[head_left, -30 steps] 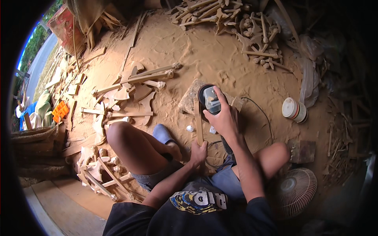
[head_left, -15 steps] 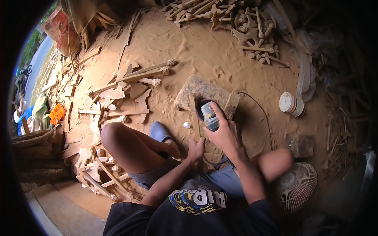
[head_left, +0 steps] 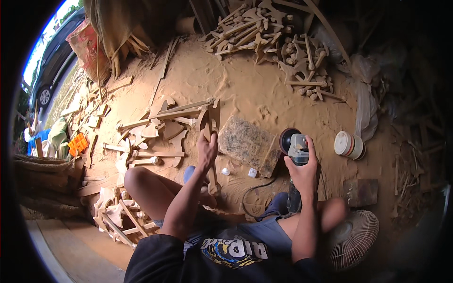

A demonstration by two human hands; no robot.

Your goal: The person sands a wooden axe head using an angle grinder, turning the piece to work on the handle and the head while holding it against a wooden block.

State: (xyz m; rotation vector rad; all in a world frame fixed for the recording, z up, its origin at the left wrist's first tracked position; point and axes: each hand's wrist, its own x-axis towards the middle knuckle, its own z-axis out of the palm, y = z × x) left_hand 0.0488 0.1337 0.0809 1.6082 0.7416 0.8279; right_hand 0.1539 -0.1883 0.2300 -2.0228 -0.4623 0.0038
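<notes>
My left hand (head_left: 206, 150) is closed around an unpainted axe-shaped wooden piece (head_left: 213, 177). Its broad head points away from me and its knobbed end hangs near my knee. In my right hand (head_left: 304, 173) is an angle grinder (head_left: 297, 148) with a clear cover over its body and a round dark disc (head_left: 288, 138) at the far end. The disc is apart from the wood. Between my hands lies a worn, dusty block (head_left: 243, 139) on the sandy, dust-covered ground.
More axe-shaped wooden pieces (head_left: 163, 118) lie at left, with a large heap (head_left: 264, 33) at the back. Two small white objects (head_left: 253, 172) sit near the block. A power cord (head_left: 247, 193) curves before me. A white tub (head_left: 348, 144) and fan cage (head_left: 354, 240) are at right.
My left hand has lifted the wooden piece off the block and moved left, the piece's head now showing. My right hand has drawn the grinder away to the right. A vehicle now shows outside.
</notes>
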